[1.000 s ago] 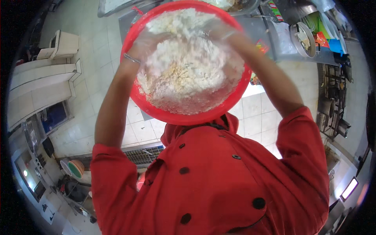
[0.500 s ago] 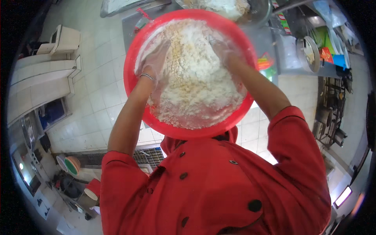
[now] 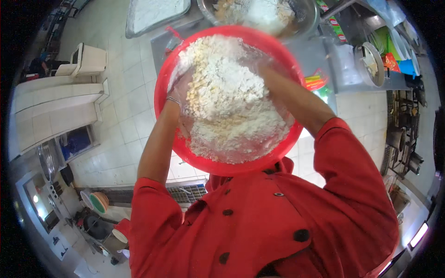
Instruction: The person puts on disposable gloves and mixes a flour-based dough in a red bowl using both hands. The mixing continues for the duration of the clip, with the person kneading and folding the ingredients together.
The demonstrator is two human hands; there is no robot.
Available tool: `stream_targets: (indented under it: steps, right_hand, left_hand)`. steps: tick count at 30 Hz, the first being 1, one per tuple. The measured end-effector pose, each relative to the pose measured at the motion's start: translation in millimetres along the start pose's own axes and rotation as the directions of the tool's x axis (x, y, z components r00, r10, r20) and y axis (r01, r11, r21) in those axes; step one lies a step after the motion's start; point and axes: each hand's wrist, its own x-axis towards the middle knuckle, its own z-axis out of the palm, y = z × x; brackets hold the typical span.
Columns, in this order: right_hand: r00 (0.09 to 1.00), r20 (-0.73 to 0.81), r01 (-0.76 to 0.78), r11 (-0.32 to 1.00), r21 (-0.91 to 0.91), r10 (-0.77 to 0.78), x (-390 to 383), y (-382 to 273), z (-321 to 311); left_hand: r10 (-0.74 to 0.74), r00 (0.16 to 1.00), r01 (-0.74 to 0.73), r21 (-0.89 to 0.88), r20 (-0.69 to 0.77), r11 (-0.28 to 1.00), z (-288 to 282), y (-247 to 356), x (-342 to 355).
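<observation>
Floor (image 3: 125, 106) spreads beyond the left edge of the table (image 3: 311, 52); left hand (image 3: 182, 87) and right hand (image 3: 259, 70) reach inside the red bowl (image 3: 232, 168), openness and grip unclear.

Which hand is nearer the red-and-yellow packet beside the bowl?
Right. The right hand is inside the red bowl, on the packet side; the left hand is at the bowl's opposite side, farther off.

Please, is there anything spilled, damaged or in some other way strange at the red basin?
Nothing clearly stands out: the white powder appears contained in the red basin, whose visible rim looks unbroken.
</observation>
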Motion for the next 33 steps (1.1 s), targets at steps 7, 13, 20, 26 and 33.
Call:
stream_targets:
  steps: [7, 13, 20, 26, 33]
  right_hand:
    - [0.993, 0.096, 0.083, 0.979, -0.185, -0.066, -34, -3, -32]
    - [0.976, 0.109, 0.216, 0.91, -0.355, -0.189, -91, -22, -46]
    - [0.949, -0.07, 0.289, 0.937, -0.195, -0.307, -133, -13, -51]
    - [0.942, -0.008, 0.287, 0.819, -0.497, -0.335, -100, -20, -32]
    - [0.916, 0.396, 0.144, 0.975, -0.171, -0.066, 9, -9, -59]
  left_hand:
    - [-0.096, 0.993, 0.038, 0.57, 0.072, 0.821, 83, 81, -71]
    - [-0.015, 0.97, -0.219, 0.905, 0.241, 0.365, 96, 104, -101]
    - [0.244, 0.958, -0.253, 0.845, 0.152, 0.471, 104, 108, -128]
    - [0.158, 0.978, 0.073, 0.931, -0.137, 0.357, 108, 105, -142]
    - [0.246, 0.962, 0.05, 0.965, -0.115, 0.256, 88, 63, -66]
